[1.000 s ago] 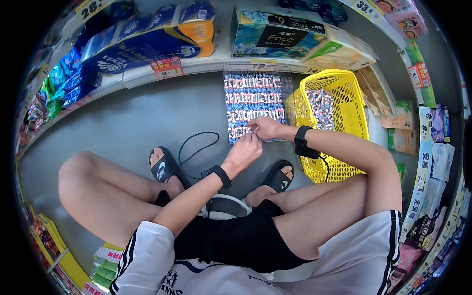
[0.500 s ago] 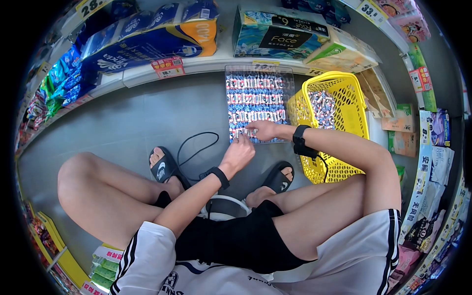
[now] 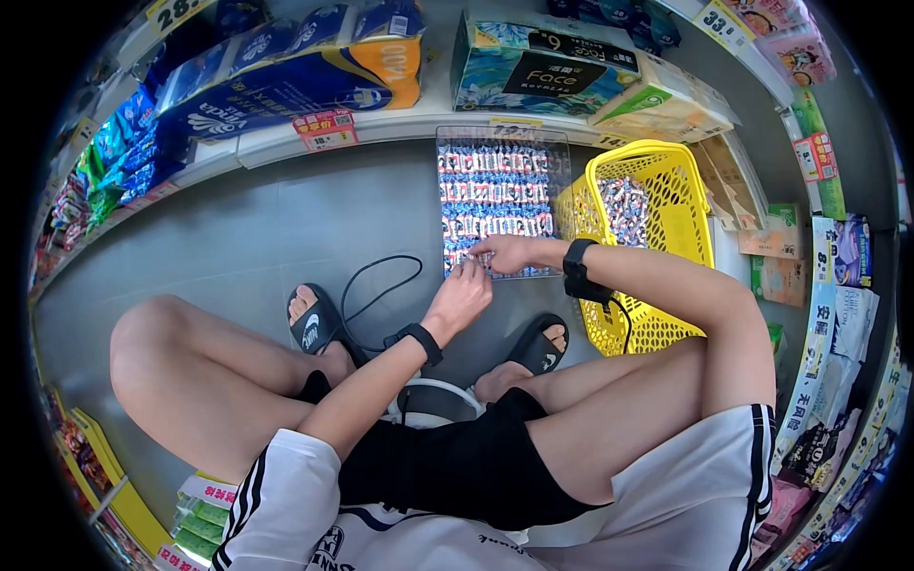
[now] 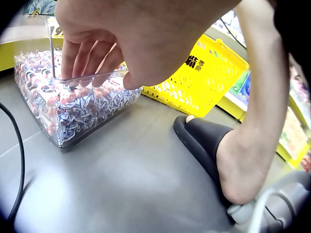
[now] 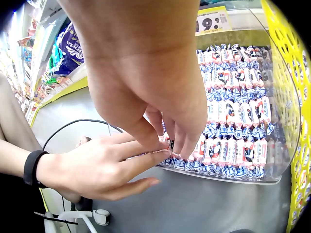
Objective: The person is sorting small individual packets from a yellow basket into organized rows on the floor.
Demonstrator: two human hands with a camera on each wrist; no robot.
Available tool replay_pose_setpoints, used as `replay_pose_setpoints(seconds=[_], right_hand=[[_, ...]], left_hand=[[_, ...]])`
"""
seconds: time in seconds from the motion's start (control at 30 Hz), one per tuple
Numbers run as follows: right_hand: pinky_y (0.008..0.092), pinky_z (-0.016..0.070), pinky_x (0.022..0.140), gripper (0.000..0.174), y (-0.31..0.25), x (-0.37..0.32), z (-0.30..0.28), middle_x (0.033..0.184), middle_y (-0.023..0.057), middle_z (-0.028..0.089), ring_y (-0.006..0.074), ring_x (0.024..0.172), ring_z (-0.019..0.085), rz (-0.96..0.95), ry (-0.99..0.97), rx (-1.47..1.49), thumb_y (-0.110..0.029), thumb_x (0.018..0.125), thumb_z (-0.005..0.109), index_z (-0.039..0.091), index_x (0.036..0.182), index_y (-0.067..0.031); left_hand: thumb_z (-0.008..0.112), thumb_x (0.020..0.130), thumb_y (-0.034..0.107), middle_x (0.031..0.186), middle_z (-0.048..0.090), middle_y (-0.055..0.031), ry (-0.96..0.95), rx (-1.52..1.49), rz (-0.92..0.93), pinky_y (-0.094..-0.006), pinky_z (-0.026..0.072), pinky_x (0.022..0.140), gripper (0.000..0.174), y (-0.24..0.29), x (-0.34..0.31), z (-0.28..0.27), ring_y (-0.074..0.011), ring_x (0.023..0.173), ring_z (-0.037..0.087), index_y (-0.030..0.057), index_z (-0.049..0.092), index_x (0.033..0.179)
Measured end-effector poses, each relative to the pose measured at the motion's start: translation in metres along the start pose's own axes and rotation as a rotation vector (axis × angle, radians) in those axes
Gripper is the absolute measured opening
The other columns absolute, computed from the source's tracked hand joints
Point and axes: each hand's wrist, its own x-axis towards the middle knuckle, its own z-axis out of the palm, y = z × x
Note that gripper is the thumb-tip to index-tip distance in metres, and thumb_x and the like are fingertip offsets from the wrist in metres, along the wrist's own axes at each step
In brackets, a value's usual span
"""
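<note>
Nearest me are my black cloth shorts [image 3: 433,476] and my rubber slippers [image 3: 316,325], flat on the smooth grey floor [image 3: 257,219]. My left hand [image 3: 464,297] reaches over the near wall of a clear plastic box [image 3: 560,171], fingers dipping inside at the near left corner; whether they grip a sweet I cannot tell. My right hand [image 3: 509,252] comes in from the right just above it, fingers bent down to the nearest row, the tips so close to the wrappers that I cannot tell whether they pinch one. The wrapped sweets [image 5: 227,151] lie inside the box, side by side in four rows running across; each little cylinder points away from me along its long axis, white printed middle, crinkled blue twists at both ends. The box is a stiff, shiny oblong, its longer side also running away from me. Just to its right stands a yellow plastic basket [image 3: 678,228] pierced with holes, with loose sweets [image 3: 624,211] jumbled inside. Beyond, paper packs [image 3: 295,81] in glossy wrap sit on the shelf [image 3: 214,164].
</note>
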Motion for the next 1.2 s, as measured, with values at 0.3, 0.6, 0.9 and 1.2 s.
replay_pose_setpoints(seconds=[0.3,0.6,0.9,1.2], right_hand=[[0.0394,0.0484,0.104,0.060,0.011,0.011,-0.001,0.140,0.0218,0.061,0.0362,0.128,0.060,0.006,0.018,-0.223,-0.008,0.089,0.054,0.053,0.149,-0.0075],[0.0412,0.0456,0.107,0.068,0.007,0.008,0.000,0.145,0.0231,0.057,0.0384,0.133,0.054,-0.047,-0.055,-0.116,-0.003,0.086,0.048,0.047,0.154,-0.0085],[0.0409,0.0382,0.115,0.078,-0.013,-0.009,-0.010,0.151,0.0242,0.050,0.0380,0.141,0.047,0.038,-0.087,-0.100,0.003,0.079,0.049,0.044,0.155,-0.0104],[0.0409,0.0416,0.113,0.068,-0.014,-0.014,-0.015,0.147,0.0216,0.055,0.0369,0.137,0.052,0.012,-0.018,-0.087,-0.002,0.082,0.056,0.051,0.149,-0.0067]], left_hand=[[0.066,0.080,0.014,0.109,0.067,-0.0204,-0.022,-0.033,0.013,-0.0387,0.0547,0.092,0.032,-0.003,-0.001,0.004,-0.0289,0.105,0.064,-0.0070,0.068,0.105],[0.064,0.084,0.014,0.109,0.064,-0.0196,-0.025,-0.052,-0.029,-0.0405,0.0544,0.092,0.027,0.001,0.001,0.002,-0.0306,0.108,0.061,-0.0069,0.070,0.100],[0.068,0.082,0.017,0.113,0.063,-0.0176,-0.080,-0.021,-0.045,-0.0344,0.0528,0.088,0.035,0.004,0.003,-0.001,-0.0294,0.111,0.059,-0.0070,0.071,0.107],[0.063,0.088,0.017,0.114,0.061,-0.0193,-0.011,-0.009,-0.051,-0.0399,0.0525,0.091,0.034,0.009,0.003,-0.004,-0.0307,0.108,0.059,-0.0082,0.066,0.110]])
